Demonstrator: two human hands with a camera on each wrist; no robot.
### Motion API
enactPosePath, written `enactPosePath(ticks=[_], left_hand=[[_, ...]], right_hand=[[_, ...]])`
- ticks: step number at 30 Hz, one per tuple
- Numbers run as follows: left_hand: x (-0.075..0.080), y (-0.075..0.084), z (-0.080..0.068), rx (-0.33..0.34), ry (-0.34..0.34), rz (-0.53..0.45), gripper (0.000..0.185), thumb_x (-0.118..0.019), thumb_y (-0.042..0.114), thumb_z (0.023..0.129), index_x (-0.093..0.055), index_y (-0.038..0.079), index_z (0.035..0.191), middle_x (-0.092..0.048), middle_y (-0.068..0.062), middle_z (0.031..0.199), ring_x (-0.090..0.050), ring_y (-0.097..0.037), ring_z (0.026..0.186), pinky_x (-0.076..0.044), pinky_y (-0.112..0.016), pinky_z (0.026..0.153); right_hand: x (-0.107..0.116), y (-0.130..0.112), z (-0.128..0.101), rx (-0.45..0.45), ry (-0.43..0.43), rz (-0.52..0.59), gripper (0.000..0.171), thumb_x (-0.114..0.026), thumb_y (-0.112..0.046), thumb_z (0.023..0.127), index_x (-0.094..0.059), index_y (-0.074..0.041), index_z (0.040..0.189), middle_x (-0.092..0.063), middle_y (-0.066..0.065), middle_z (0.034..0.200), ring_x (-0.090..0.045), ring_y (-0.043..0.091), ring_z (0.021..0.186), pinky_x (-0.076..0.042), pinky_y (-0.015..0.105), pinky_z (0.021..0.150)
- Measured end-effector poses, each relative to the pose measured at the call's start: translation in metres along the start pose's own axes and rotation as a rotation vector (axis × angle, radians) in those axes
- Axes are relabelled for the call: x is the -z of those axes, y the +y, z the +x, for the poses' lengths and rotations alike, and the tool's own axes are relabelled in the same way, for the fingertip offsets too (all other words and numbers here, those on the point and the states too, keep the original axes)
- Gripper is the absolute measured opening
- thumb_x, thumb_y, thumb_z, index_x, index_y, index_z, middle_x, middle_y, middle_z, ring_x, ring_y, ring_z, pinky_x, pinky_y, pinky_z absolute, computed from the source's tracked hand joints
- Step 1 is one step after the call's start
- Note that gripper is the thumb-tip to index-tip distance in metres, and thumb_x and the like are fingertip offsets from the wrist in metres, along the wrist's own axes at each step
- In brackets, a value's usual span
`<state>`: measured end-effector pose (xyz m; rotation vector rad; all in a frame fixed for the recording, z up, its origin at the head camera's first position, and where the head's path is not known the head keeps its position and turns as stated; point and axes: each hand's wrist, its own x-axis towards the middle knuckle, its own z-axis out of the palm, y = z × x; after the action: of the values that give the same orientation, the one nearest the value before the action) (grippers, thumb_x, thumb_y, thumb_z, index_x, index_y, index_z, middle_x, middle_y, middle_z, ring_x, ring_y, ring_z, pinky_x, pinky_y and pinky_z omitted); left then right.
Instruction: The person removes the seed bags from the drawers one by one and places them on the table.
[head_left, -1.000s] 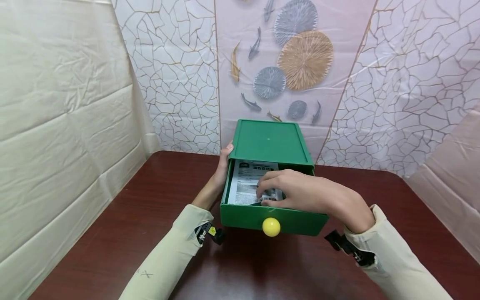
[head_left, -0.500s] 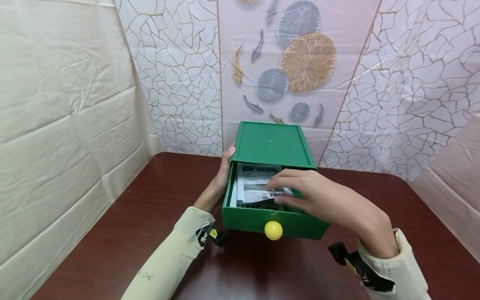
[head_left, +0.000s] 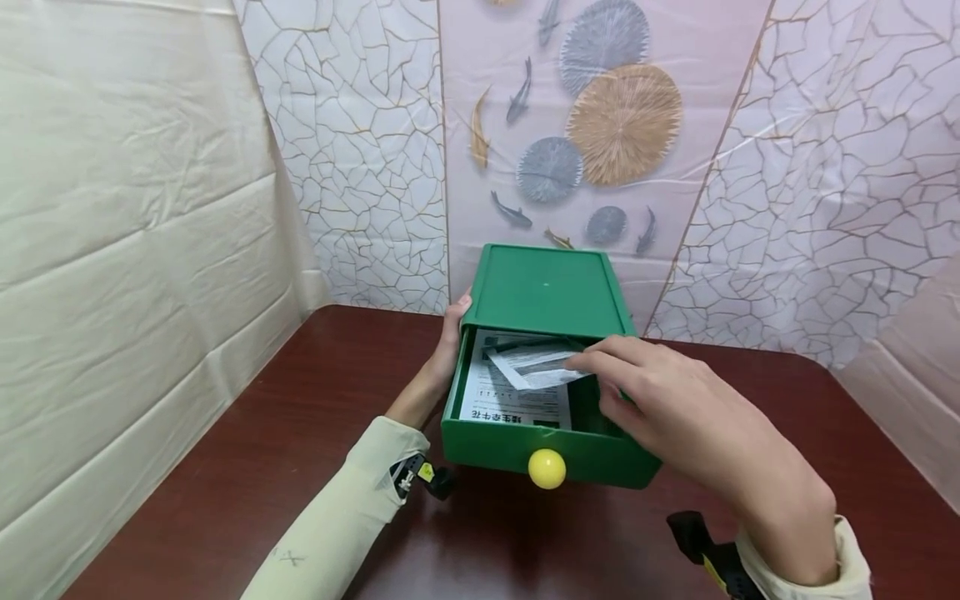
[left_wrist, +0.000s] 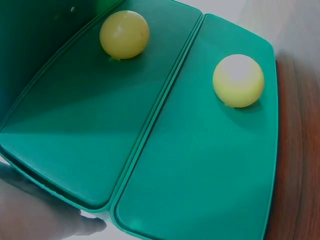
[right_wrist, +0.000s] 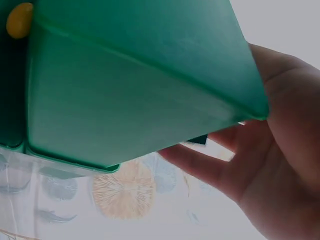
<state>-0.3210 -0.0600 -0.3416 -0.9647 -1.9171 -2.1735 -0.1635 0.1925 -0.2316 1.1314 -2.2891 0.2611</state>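
Observation:
A green two-drawer box (head_left: 551,287) with yellow knobs stands on the table, its upper drawer (head_left: 495,446) pulled out. My left hand (head_left: 442,350) rests along the box's left side, thumb near the top edge, and shows at lower left in the left wrist view. Over the open drawer my right hand (head_left: 660,408) pinches a flat printed packet (head_left: 534,367) by its right end, tilted up. Beneath it a second printed packet (head_left: 517,404) with flower-name lettering lies in the drawer. In the right wrist view the drawer wall (right_wrist: 125,100) hides most of the pinched packet.
The lower drawer front (left_wrist: 200,160) is closed, with a yellow knob (left_wrist: 238,81). A dark red table (head_left: 300,467) lies under the box. A pale quilted cloth (head_left: 135,292) hangs at left, and a patterned curtain (head_left: 360,167) hangs behind.
My right hand has drawn back to the right, now pinching the upper packet and lifting it off the lower one. The left hand stays at the box's side.

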Motion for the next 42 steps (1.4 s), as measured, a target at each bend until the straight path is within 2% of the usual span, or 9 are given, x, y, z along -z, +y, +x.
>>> enactPosePath(ticks=[3,8,13,18,23,30,33,37,42], left_hand=[[0.002,0.003,-0.004,0.007,0.005,0.005,0.078,-0.017,0.043,0.1,-0.01,0.009,0.17,-0.025,-0.02,0.167,-0.03,-0.029,0.146,-0.022,-0.05,0.121],[0.003,0.005,-0.006,0.014,0.0,0.022,0.078,-0.015,0.044,0.101,-0.004,0.01,0.171,-0.014,-0.016,0.173,-0.02,-0.029,0.154,-0.015,-0.053,0.125],[0.001,0.007,-0.004,0.015,0.006,0.025,0.078,-0.015,0.043,0.101,-0.006,0.008,0.17,-0.017,-0.018,0.172,-0.021,-0.03,0.153,-0.015,-0.053,0.125],[0.0,0.009,0.001,-0.01,0.018,0.012,0.076,-0.016,0.04,0.101,-0.011,0.005,0.169,-0.022,-0.021,0.168,-0.025,-0.029,0.151,-0.017,-0.051,0.125],[-0.002,0.007,0.003,-0.009,0.012,0.006,0.076,-0.015,0.042,0.102,-0.01,0.007,0.169,-0.021,-0.02,0.168,-0.024,-0.029,0.151,-0.017,-0.052,0.124],[-0.004,0.006,0.001,0.016,-0.007,0.006,0.074,-0.012,0.042,0.102,-0.011,0.008,0.168,-0.025,-0.022,0.165,-0.026,-0.029,0.149,-0.018,-0.052,0.123],[-0.003,0.01,-0.002,0.107,0.007,-0.002,0.072,-0.015,0.046,0.105,-0.011,0.018,0.17,-0.027,-0.015,0.165,-0.029,-0.027,0.148,-0.021,-0.052,0.122],[-0.003,0.019,-0.011,0.275,0.057,-0.008,0.069,-0.025,0.059,0.105,-0.016,0.033,0.169,-0.032,-0.009,0.163,-0.034,-0.027,0.144,-0.028,-0.054,0.118],[-0.007,0.025,-0.015,0.403,0.082,-0.016,0.086,-0.031,0.079,0.099,-0.026,0.025,0.166,-0.036,-0.015,0.158,-0.041,-0.033,0.14,-0.032,-0.057,0.115]], right_hand=[[-0.002,-0.001,0.003,0.014,0.084,-0.056,0.039,-0.068,0.011,0.084,-0.076,-0.011,0.114,-0.069,-0.004,0.102,-0.054,0.01,0.076,-0.048,0.03,0.062],[-0.006,0.0,0.006,-0.044,0.167,-0.08,0.03,-0.065,0.012,0.084,-0.073,-0.006,0.107,-0.071,0.003,0.104,-0.059,0.019,0.083,-0.05,0.038,0.067],[-0.003,0.004,0.006,-0.072,0.214,-0.092,0.032,-0.061,0.013,0.078,-0.071,-0.003,0.104,-0.065,0.004,0.097,-0.052,0.021,0.086,-0.044,0.038,0.072],[0.005,0.005,0.005,-0.099,0.193,-0.121,0.033,-0.068,0.005,0.077,-0.071,-0.004,0.108,-0.066,0.006,0.1,-0.052,0.026,0.089,-0.043,0.044,0.077],[0.014,0.002,-0.002,-0.131,0.151,-0.127,0.036,-0.079,0.007,0.074,-0.073,-0.01,0.105,-0.068,0.0,0.098,-0.057,0.021,0.089,-0.044,0.045,0.075],[0.024,-0.001,-0.014,-0.146,0.026,-0.137,0.052,-0.077,0.012,0.076,-0.078,-0.017,0.12,-0.071,-0.004,0.105,-0.063,0.019,0.084,-0.05,0.046,0.072],[0.027,-0.004,-0.016,-0.169,-0.026,-0.126,0.052,-0.077,0.011,0.08,-0.077,-0.019,0.123,-0.075,-0.004,0.11,-0.069,0.024,0.095,-0.054,0.049,0.08],[0.029,-0.006,-0.019,-0.172,-0.048,-0.124,0.05,-0.077,0.009,0.083,-0.079,-0.022,0.122,-0.077,-0.003,0.114,-0.071,0.029,0.111,-0.053,0.053,0.089],[0.03,-0.01,-0.022,-0.139,0.004,-0.168,0.049,-0.078,0.01,0.079,-0.081,-0.024,0.114,-0.078,-0.005,0.109,-0.073,0.023,0.104,-0.054,0.048,0.085]])
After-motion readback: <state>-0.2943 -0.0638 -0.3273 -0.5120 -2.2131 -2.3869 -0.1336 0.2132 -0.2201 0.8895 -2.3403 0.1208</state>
